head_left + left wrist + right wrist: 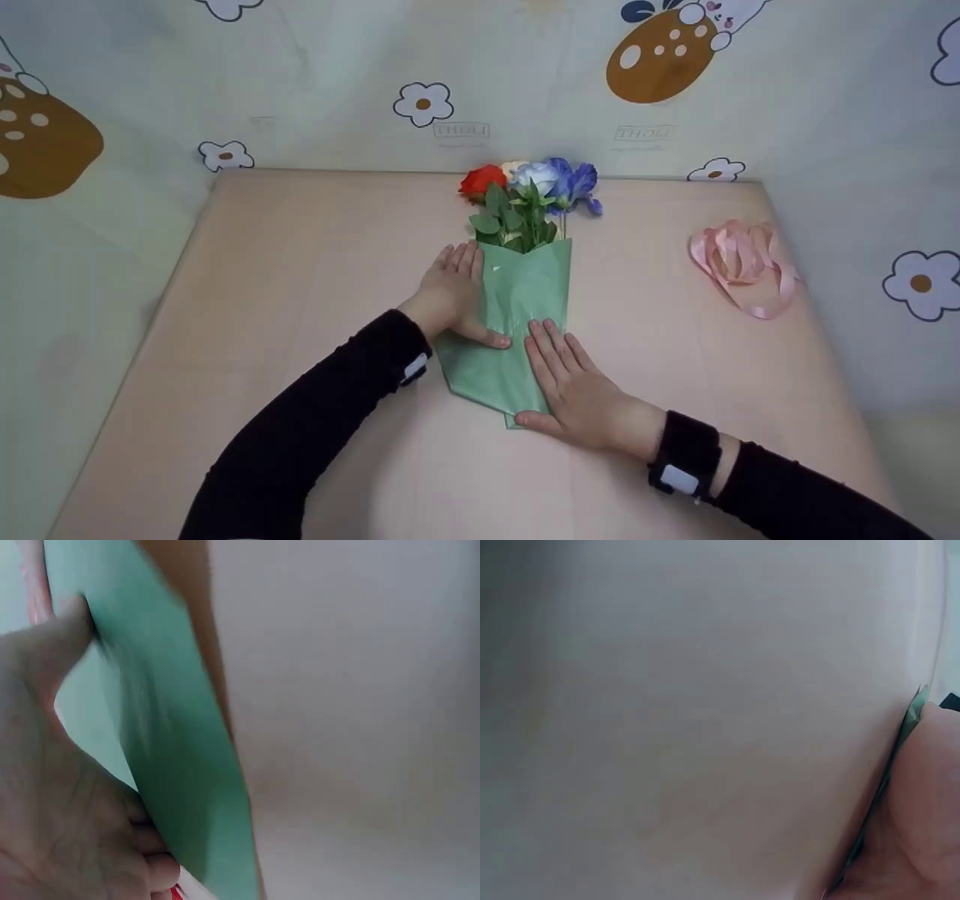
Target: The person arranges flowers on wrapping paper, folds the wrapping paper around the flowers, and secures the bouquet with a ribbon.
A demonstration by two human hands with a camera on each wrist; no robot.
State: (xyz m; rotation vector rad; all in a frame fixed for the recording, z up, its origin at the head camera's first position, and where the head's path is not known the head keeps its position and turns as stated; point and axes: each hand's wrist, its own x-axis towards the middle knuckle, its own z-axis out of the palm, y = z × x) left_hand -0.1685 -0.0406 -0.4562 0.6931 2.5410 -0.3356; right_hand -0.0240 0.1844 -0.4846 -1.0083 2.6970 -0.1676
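Observation:
A bouquet wrapped in green paper (517,289) lies on the table, with its flowers toward the far edge. A red rose (482,182), a pale blue flower (537,177) and a violet-blue flower (574,184) stick out above green leaves (495,214). My left hand (453,296) rests along the wrap's left edge, fingers straight and thumb on its front. Lower down on the right, my right hand (577,394) lies flat with its fingertips on the paper. In the left wrist view the green sheet (187,765) stands beside the left palm, its edge at the fingers.
A loose coil of pink ribbon (742,262) lies at the table's right side. The table (300,247) has a pale pink cover. Behind it hangs a light curtain (322,82) printed with flowers and brown spotted shapes.

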